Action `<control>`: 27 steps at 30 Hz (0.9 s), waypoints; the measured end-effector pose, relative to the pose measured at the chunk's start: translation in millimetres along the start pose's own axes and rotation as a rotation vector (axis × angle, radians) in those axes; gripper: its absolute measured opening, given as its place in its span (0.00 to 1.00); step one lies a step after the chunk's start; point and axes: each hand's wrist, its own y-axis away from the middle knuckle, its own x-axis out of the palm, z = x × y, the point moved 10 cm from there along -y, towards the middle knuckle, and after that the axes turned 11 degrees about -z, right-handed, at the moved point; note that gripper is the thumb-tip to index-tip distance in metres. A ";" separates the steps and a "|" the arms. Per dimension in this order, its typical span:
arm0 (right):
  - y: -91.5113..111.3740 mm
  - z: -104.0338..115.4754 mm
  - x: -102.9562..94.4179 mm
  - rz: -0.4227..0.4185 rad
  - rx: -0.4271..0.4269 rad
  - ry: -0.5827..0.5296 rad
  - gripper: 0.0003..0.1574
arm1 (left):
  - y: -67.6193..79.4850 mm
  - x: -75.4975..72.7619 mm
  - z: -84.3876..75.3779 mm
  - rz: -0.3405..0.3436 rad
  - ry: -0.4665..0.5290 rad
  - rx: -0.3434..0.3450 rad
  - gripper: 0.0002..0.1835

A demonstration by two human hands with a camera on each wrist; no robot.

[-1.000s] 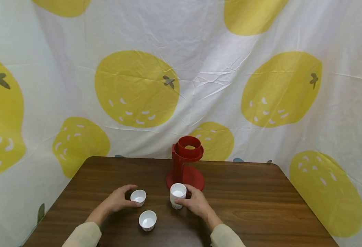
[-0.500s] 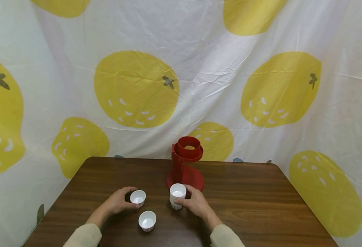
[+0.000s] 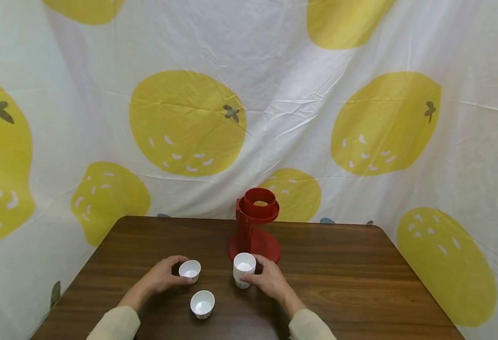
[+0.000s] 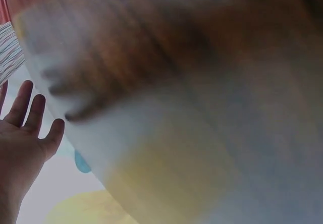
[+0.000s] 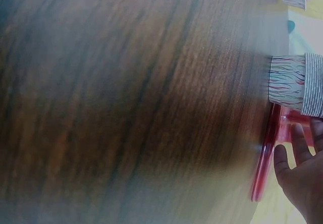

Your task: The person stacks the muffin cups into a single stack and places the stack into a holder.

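Note:
My left hand (image 3: pixel 164 275) pinches a small white paper cup (image 3: pixel 190 270) between thumb and fingers at the left of the table. On the right, a stack of paper cups (image 3: pixel 244 270) is held by my right hand (image 3: pixel 270 278), thumb in front and fingers behind. Layered rims and coloured wavy lines show on the stacked cups (image 5: pixel 288 80) in the right wrist view. A third paper cup (image 3: pixel 202 303) stands upright nearer me, untouched. The left wrist view shows the left hand's outer fingers (image 4: pixel 33 115) spread loosely, with part of a patterned cup (image 4: pixel 10 50).
Directly behind the stack stands a red stand (image 3: pixel 244 231) with a round base and a ring-shaped top. The brown wooden table (image 3: pixel 338 274) reaches back to a white cloth (image 3: pixel 283 71) printed with yellow lemons.
The cup in my left hand has shifted up very slightly in the head view. My right hand and the stack stay practically in place.

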 end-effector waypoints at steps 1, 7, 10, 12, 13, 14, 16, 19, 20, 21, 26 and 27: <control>-0.1 0.1 0.3 0.001 0.000 0.000 0.37 | -0.2 -0.9 -1.1 -0.002 0.002 0.001 0.34; -0.4 1.0 1.4 0.004 -0.003 0.004 0.38 | -3.1 -6.8 -8.6 -0.020 0.011 0.023 0.33; -0.5 1.1 1.8 0.007 -0.002 -0.003 0.37 | -6.5 -8.8 -10.7 -0.032 0.006 0.036 0.34; -0.3 1.5 1.7 0.008 -0.003 -0.007 0.37 | -9.3 -10.4 -12.7 -0.044 0.000 0.048 0.34; -0.3 1.5 1.7 0.008 -0.002 -0.011 0.37 | -11.0 -11.0 -14.1 -0.048 -0.002 0.057 0.34; -0.3 1.6 1.5 0.008 -0.002 -0.016 0.37 | -12.8 -11.5 -15.9 -0.051 -0.005 0.067 0.34; 0.1 2.1 0.8 0.007 -0.001 -0.024 0.36 | -16.4 -12.8 -20.6 -0.058 -0.006 0.087 0.34; 0.3 1.8 0.0 0.006 0.004 -0.033 0.36 | -21.6 -14.0 -29.1 -0.060 -0.007 0.119 0.34; 0.5 1.6 -0.2 0.005 0.007 -0.038 0.36 | -23.2 -14.4 -32.1 -0.060 -0.008 0.127 0.34; 0.7 1.4 -0.3 0.005 0.009 -0.043 0.36 | -24.6 -14.8 -35.3 -0.060 -0.006 0.136 0.34; 0.9 0.3 0.0 0.008 0.011 -0.047 0.36 | -29.7 -16.0 -50.6 -0.061 -0.004 0.181 0.33; 0.9 0.1 0.0 0.008 0.009 -0.043 0.36 | -30.3 -16.2 -53.6 -0.061 0.000 0.188 0.33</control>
